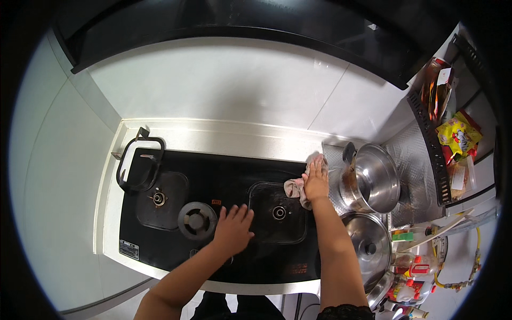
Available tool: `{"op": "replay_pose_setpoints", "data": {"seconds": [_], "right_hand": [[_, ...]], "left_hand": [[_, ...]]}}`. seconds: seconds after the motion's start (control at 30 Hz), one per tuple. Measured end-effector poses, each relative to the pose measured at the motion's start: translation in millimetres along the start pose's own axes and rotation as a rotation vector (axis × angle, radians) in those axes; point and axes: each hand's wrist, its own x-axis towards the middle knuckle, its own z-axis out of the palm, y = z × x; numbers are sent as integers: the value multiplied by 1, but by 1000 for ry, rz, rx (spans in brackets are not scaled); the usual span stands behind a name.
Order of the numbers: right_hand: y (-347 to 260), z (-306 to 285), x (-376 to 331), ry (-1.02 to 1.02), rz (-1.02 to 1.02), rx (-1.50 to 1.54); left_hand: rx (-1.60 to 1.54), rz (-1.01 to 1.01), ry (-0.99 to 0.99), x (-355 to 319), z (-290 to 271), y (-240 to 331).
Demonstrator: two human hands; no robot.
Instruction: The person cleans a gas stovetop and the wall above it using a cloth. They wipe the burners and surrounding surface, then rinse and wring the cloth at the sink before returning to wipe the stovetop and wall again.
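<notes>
My right hand (317,184) presses a crumpled greyish-pink cloth (294,188) onto the right back edge of the black glass gas hob (224,165). Part of the cloth shows on both sides of the fingers. My left hand (233,229) is spread over the middle of the hob, with nothing in it. Whether its fingertips touch the glass, I cannot tell. Just left of it lies a round dark burner cap (197,220). Both burners, the left one (159,199) and the right one (279,213), are uncovered in their square recesses.
A black pan support (140,186) leans at the hob's back left corner. To the right stand a steel pot (376,178) and a lidded pan (368,248). Farther right are a black rack (432,154) with food packets and several bottles (416,264). A dark hood (240,18) overhangs the wall.
</notes>
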Motion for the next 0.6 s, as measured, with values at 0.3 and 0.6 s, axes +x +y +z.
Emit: {"op": "replay_pose_setpoints", "data": {"seconds": [0.3,0.6], "right_hand": [[-78,-47,-13,-34,-276,202],[-61,-147,167,1064,124,1239]], "left_hand": [[325,-218,-514,72,-9,-13],[378,-120,-520,73,-7,-23]]}}
